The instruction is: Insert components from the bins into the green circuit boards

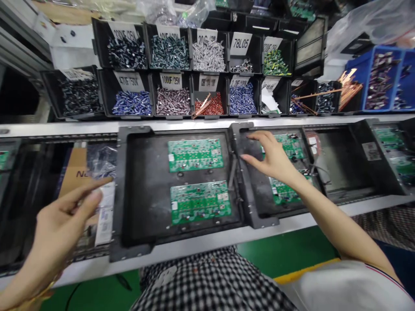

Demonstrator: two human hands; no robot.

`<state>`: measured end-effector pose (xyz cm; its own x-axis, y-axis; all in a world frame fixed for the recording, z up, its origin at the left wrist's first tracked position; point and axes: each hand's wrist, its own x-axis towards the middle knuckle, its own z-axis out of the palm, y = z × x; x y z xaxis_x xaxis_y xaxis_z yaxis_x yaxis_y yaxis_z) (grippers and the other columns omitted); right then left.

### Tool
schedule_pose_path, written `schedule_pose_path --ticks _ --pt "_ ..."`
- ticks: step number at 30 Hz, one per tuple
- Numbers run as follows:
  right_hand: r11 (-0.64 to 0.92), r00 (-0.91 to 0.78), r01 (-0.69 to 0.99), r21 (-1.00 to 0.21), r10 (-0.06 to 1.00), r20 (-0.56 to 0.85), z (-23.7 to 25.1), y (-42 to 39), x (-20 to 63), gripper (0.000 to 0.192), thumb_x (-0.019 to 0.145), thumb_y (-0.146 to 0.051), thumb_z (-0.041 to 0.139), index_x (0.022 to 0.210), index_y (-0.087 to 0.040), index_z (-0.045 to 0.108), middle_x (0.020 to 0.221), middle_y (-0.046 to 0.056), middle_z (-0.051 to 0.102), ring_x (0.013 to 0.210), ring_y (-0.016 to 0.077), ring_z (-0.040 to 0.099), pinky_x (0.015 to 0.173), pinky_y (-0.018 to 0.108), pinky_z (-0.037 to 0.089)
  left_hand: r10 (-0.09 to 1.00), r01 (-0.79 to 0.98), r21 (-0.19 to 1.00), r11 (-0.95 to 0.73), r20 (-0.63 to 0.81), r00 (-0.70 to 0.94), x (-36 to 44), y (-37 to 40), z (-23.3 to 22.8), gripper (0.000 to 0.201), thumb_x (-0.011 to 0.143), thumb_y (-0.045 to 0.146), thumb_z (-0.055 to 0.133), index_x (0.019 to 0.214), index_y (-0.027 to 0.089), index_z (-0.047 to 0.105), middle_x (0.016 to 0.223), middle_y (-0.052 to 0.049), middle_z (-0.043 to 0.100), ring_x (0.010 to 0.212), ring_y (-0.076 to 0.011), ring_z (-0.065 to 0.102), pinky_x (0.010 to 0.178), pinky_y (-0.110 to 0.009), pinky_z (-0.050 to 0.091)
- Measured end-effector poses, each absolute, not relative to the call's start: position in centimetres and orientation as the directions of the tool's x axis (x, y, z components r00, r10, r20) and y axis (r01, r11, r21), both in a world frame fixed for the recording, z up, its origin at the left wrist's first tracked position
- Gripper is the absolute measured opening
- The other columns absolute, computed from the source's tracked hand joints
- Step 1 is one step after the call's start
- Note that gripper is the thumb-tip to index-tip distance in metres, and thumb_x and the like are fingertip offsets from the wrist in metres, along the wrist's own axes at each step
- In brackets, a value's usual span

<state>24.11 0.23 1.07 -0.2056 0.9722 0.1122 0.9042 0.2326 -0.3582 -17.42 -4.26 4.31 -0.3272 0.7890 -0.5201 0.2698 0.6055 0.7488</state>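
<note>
Head view | right hand (275, 160) fingers spread on tray (256, 203) — left hand (58, 224) loosely open (apparently empty)

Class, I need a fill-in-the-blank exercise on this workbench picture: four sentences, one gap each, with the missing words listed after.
1. The middle carrier tray holds ____ green circuit boards.
2. The right hand rests on the tray to the ____ of the middle one.
3. The bin labelled 78L05 sits in the ____ row of bins.
4. The left hand holds ____; its fingers are spread open.

Missing words: two; right; upper; nothing
</note>
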Motion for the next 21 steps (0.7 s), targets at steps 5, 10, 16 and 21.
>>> schedule_pose_path --ticks 5,10,16,21 --pt "0.113 -0.119 0.98 -0.162 0.993 -0.025 -0.1 -1.2 25.7 0.087 0.072 -0.038 0.059 0.146 -0.023 0.015 0.147 0.021 0.022 0.128 0.0444 0.031 0.084 0.062 0.035 0.721 -0.353 0.661 0.662 -0.69 0.058 -9.2 -2.2 7.2 0.033 0.087 -0.001 0.037 0.086 0.012 0.067 0.08 -0.003 0.065 0.064 -0.0076 0.057 0.058 -0.014 0.052" --pt "0.045 -0.048 0.997 -0.07 0.998 -0.044 -0.3 -1.7 27.4 0.091 0.069 -0.025 0.057 0.147 -0.023 0.009 0.149 0.021 0.02 0.13 0.0438 0.027 0.085 0.064 0.033 0.491 -0.192 0.465 0.865 -0.701 0.517 -3.7 -1.3 5.1 0.02 0.09 0.004 0.046 0.1 0.006 0.063 0.112 -0.016 0.064 0.09 -0.0155 0.066 0.079 -0.019 0.055" --pt "0.125 -0.111 0.978 -0.17 0.99 0.089 1.0 -1.8 26.4 0.063 0.078 -0.03 0.053 0.138 -0.024 0.035 0.142 0.016 0.039 0.128 0.0374 0.035 0.088 0.055 0.029 0.437 -0.156 0.453 0.878 -0.626 0.646 1.7 0.3 2.2 0.02 0.093 0.014 0.048 0.087 0.006 0.066 0.102 -0.015 0.066 0.087 -0.0145 0.065 0.084 -0.024 0.053" --pt "0.23 -0.138 0.872 -0.433 0.962 0.233 2.5 -1.8 24.1 0.024 0.086 -0.032 0.05 0.105 -0.026 0.063 0.119 0.006 0.063 0.11 0.025 0.057 0.086 0.041 0.029 0.411 -0.213 0.361 0.908 -0.668 0.62 5.0 2.2 1.2 0.022 0.092 0.009 0.047 0.086 0.008 0.068 0.085 -0.008 0.065 0.075 -0.01 0.061 0.08 -0.023 0.051"
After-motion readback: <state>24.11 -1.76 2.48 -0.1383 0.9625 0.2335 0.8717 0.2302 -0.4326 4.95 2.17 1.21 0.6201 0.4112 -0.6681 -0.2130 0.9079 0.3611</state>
